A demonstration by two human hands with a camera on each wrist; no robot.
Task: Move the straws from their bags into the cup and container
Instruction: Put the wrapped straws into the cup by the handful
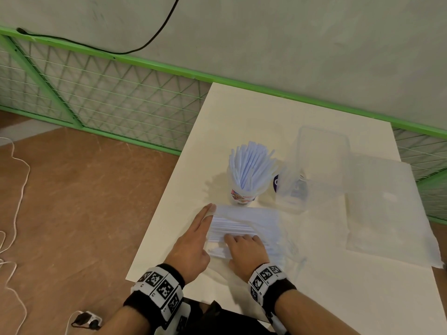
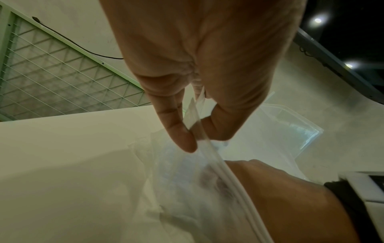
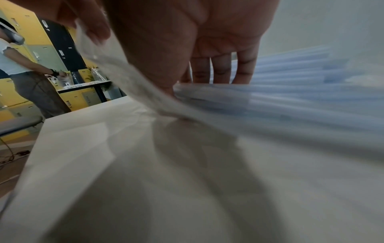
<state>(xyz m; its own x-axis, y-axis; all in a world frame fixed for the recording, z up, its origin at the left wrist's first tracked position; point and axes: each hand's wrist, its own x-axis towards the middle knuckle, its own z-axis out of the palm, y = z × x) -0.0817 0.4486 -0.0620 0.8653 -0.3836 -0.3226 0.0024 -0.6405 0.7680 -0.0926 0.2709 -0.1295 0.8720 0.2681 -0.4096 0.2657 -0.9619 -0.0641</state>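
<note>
Two hands work one clear plastic bag of pale blue straws [image 1: 242, 228] lying flat on the white table [image 1: 242, 112]: my left hand [image 1: 193, 245] pinches the bag's mouth edge, my right hand [image 1: 246, 250] reaches inside, fingers curled round a bunch. Beyond stand the full paper cup [image 1: 243, 197] and the clear plastic container [image 1: 321, 160]. I'd worry the film slips from the pinch, scattering straws.

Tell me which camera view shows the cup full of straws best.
The head view. There the cup stands upright on the table, in full, straws fanning from its top, beyond both hands. The left wrist view and the right wrist view do not show the cup at all; hands and bag plastic fill them.
</note>
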